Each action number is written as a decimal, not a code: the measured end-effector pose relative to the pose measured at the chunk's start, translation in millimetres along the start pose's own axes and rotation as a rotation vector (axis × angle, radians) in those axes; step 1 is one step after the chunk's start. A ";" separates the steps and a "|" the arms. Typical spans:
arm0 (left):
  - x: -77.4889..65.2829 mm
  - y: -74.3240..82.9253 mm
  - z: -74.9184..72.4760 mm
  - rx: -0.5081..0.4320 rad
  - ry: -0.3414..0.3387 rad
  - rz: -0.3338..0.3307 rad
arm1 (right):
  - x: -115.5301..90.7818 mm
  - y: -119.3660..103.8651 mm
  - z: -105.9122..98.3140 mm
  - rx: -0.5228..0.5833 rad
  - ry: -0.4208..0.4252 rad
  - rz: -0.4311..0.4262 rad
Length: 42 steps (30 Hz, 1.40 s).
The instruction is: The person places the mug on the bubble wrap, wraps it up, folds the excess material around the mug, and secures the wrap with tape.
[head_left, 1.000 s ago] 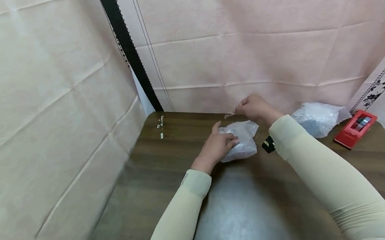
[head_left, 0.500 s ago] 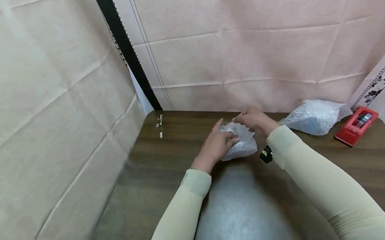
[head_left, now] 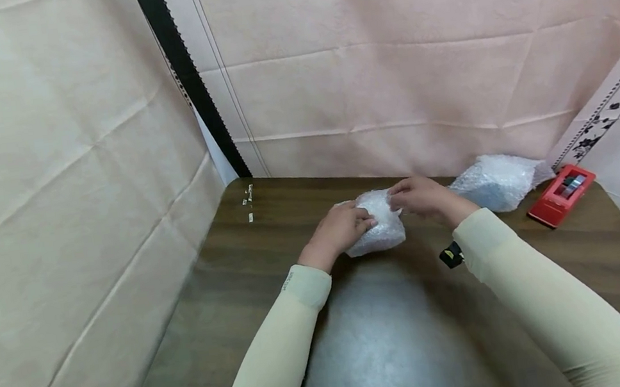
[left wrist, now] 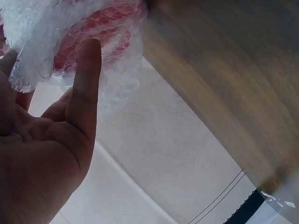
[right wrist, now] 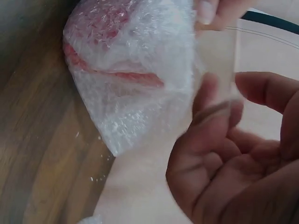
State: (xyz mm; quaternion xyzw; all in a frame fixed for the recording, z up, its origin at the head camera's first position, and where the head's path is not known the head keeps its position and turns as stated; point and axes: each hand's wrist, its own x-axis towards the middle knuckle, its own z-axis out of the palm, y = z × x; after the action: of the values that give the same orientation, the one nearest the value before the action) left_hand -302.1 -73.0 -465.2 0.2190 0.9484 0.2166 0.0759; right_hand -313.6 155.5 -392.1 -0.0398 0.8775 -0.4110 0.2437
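Observation:
A bubble-wrapped package (head_left: pixel 381 223) sits on the table ahead of me, with something red showing through the wrap in both wrist views. My left hand (head_left: pixel 342 228) grips its left side, and in the left wrist view one finger (left wrist: pixel 85 81) lies extended along the wrap. At the package's right edge, my right hand (head_left: pixel 425 197) pinches a strip of clear tape (right wrist: pixel 217 49). The strip spans from the wrap to the right fingers, some of which show through it. The left fingertips (right wrist: pixel 208 10) appear at the wrap's upper edge in the right wrist view.
A second bubble-wrapped package (head_left: pixel 499 182), bluish inside, lies at the back right of the wooden table (head_left: pixel 204 323). Beside it stands a red tape dispenser (head_left: pixel 561 196). Small white scraps (head_left: pixel 250 202) lie near the far left corner. Cloth curtains (head_left: pixel 390 93) enclose the table.
My right hand has brought the tape strip from beyond the package down to it, then shifted to its right edge. My left hand has kept its grip. The head view has turned slightly.

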 end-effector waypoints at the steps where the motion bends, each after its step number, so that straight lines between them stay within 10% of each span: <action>1: 0.0 -0.3 -0.8 -0.002 0.003 0.000 | -3.9 0.2 -0.6 0.022 0.001 -0.004; 25: -0.2 0.8 1.9 -0.070 0.042 0.021 | -15.2 55.1 5.2 0.101 -0.147 -0.123; 42: -0.3 -0.5 -2.6 -0.127 0.020 0.023 | 15.6 95.3 9.9 0.026 -0.044 -0.298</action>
State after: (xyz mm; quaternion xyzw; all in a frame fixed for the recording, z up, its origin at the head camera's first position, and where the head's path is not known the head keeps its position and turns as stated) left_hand -302.6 -74.5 -463.1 0.2224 0.9309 0.2792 0.0776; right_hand -310.4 207.1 -474.2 -0.1756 0.8510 -0.4530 0.1995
